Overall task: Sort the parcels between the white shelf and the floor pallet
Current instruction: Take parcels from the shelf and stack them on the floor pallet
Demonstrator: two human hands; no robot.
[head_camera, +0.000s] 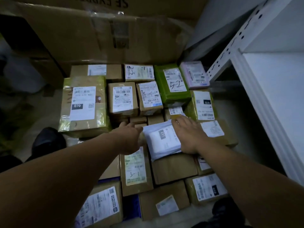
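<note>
— What sits furthest left?

— A big taped carton (pixel 82 104) at nine o'clock of the heap's middle. It is brown card with glossy yellow-green tape over its edges and a flat white label reading 070. Right of it, at seven o'clock, lies a matte brown box (pixel 134 171) with "3-1" handwritten on it.

— And the hands?

— The left hand (pixel 130 138) reaches to the left edge of the white parcel (pixel 160 140). Its fingertips are hidden there, so I can't tell whether it grasps. The right hand (pixel 189 135) lies flat on the parcel's right edge, fingers straight, released.

— The parcel itself?

— Soft, wrinkled white plastic, pillow-shaped, marked 231. It rests on brown cartons in the middle of the heap.

— Further right?

— At one o'clock is a shiny green box (pixel 172 84) with "5-1" on its label. At three o'clock stands the white shelf (pixel 279 76), its metal upright punched with slots, cut off by the frame edge.

— Anything unclear?

— Most label print is too blurred to read, and the far left is too dark to make out.
</note>
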